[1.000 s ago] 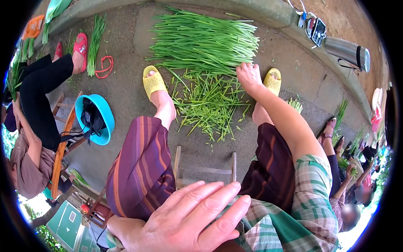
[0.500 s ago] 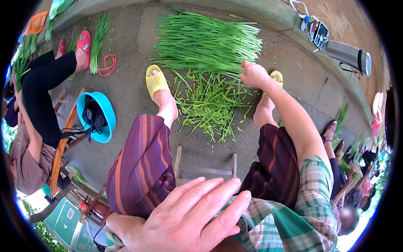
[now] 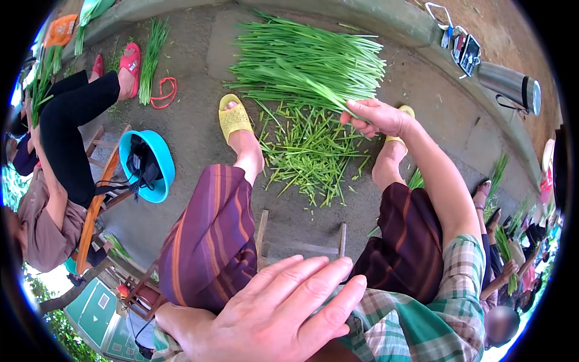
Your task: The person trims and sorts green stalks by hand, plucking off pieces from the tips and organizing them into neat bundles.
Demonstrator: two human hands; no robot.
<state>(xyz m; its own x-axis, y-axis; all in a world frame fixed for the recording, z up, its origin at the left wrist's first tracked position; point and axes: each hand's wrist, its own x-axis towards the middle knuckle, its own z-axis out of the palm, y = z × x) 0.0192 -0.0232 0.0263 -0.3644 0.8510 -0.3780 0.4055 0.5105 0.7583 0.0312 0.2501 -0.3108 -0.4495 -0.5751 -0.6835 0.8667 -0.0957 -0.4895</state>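
Note:
My right hand [image 3: 375, 117] is closed on a few long green stalks [image 3: 322, 90], lifted at the front edge of a wide pile of green stalks [image 3: 307, 51] on the ground. Short cut stem pieces [image 3: 313, 157] lie scattered between my feet, below that pile. My left hand [image 3: 283, 308] is held close to the camera at the bottom, palm down, fingers stretched and slightly apart, with nothing in it.
A wooden stool [image 3: 301, 246] stands between my knees. At left are a blue basin [image 3: 166, 169] with a black item, a red cord [image 3: 164, 93] and a seated person [image 3: 51, 199]. A steel flask [image 3: 506, 84] lies at upper right. More people sit at far right.
My right hand has closed on some stalks and drawn them up from the pile's front edge. My left hand has stayed spread. The view has shifted slightly.

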